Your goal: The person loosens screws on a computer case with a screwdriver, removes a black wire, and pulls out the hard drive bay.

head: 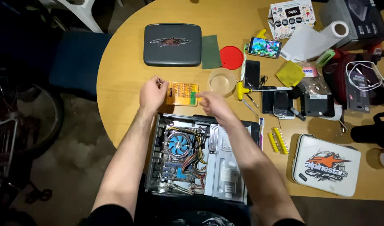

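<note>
Nearest the lens, an open computer case point(200, 157) of bare grey sheet metal is laid flat on the round wooden counter point(125, 62), its blue cooling fan point(178, 143) and bundled coloured wires point(195, 161) exposed. Just beyond its far edge an orange plastic bit holder point(181, 93) is seen, flat and rectangular, with rows of small metal bits and a green block at its right end. Both forearms are stretched forward over the case. The left hand point(153, 93) is curled closed at the holder's left edge, and something small and metallic seems to be pinched at its fingertips, though this cannot be made out for sure. The right hand point(213, 102) is held knuckles-up, fingers bent, its fingertips resting at the green block. A clear, round glass bowl point(222, 81) is set just behind the right hand. Further back a dark hard-shell case point(172, 44), smooth and round-cornered, is flanked by a green cloth point(210, 52) and a red disc-shaped lid point(231, 57). A yellow T-handled driver point(247, 89) is lying to the right.
</note>
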